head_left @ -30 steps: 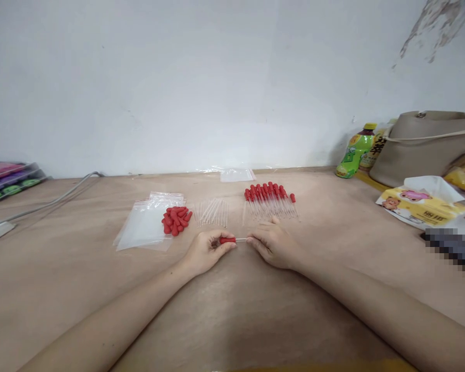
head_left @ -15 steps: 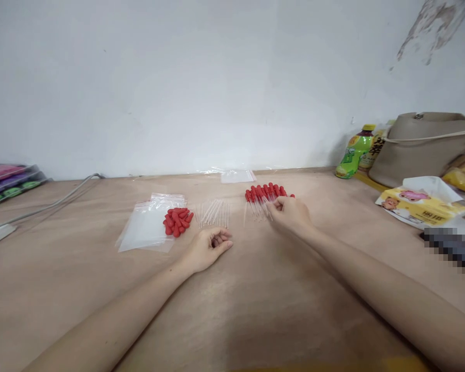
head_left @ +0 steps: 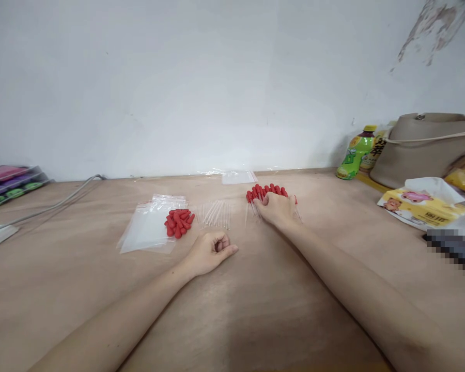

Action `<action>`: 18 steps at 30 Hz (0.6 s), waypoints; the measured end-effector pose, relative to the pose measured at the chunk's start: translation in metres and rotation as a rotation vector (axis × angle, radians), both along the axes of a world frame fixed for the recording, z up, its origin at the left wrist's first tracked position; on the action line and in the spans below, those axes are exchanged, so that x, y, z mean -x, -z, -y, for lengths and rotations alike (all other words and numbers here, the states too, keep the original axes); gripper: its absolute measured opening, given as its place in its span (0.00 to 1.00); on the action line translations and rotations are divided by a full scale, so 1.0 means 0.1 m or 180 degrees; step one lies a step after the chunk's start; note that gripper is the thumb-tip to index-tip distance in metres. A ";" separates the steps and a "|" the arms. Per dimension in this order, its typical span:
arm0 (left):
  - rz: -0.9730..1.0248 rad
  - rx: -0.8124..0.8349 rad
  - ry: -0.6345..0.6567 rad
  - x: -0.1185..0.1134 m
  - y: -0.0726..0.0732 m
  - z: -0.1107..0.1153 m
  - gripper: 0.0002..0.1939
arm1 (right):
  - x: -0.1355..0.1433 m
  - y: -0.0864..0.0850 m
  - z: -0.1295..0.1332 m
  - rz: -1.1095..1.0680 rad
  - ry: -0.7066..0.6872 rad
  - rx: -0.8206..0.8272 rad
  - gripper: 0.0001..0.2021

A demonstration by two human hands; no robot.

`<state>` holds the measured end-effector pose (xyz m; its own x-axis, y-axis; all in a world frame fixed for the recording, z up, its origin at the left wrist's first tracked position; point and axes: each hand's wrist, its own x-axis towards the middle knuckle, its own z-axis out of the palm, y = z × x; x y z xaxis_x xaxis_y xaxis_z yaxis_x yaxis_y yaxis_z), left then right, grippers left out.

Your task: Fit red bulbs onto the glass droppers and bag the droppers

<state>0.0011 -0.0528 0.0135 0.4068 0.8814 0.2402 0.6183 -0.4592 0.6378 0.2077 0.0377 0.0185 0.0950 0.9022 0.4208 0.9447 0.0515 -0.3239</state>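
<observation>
Clock positions are taken from the left hand, with the worker at six. On the bare near part of the table (head_left: 217, 320), the left hand (head_left: 213, 253) lies at low height, with the wrist down. Its position, close to the loose parts, appears to be one of waiting. Grip: fingers curled, thumb extended, a moderate gap between; no object is seen in it, though the inside of the curl is partly hidden.

Between nine and ten o'clock, clear bags (head_left: 139, 232) lie flat and overlapping. Between ten and eleven, red bulbs (head_left: 178, 222) are heaped at the bags' edge, seemingly partly on them; in my judgement this keeps them within easy left-hand reach. At twelve, loose clear tubes (head_left: 217, 214) lie side by side, roughly lengthwise, probably so that single ones can be picked out.

At two o'clock the right hand (head_left: 277, 206) is over the capped tubes (head_left: 272, 187), which lie between one and two. Grip: thumb and forefinger near each other among the tubes; whether they pinch one cannot be determined. The row is laid bulbs away from the worker, presumably for tidiness.

Farthest, by the wall, a further clear bag (head_left: 238, 177) lies between twelve and one; a green bottle (head_left: 356, 152) stands tilted in view at two.
</observation>
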 end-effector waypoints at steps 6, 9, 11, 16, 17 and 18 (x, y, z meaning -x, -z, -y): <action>0.0190 -0.0071 -0.0084 0.02 0.02 -0.01 0.09 | 0.28 0.01 0.11 0.0471 -0.0361 0.0297 0.16; 0.0147 -0.0006 -0.0037 0.01 0.04 -0.01 0.08 | 0.37 0.01 0.14 0.0664 -0.0425 0.0364 0.14; 0.0086 -0.0005 -0.0044 0.00 0.04 0.00 0.07 | 0.39 0.01 0.17 0.0756 -0.0447 0.0373 0.14; -0.0193 -0.0348 -0.0393 0.09 -0.06 -0.02 0.08 | 0.33 0.06 0.38 0.0907 -0.0534 0.0176 0.12; -0.0332 -0.0563 -0.0559 0.14 -0.11 -0.05 0.08 | 0.29 0.09 0.44 0.0888 -0.0571 0.0019 0.12; -0.0465 -0.0833 -0.0781 0.22 -0.17 -0.08 0.09 | 0.24 0.12 0.50 0.0848 -0.0638 -0.0178 0.12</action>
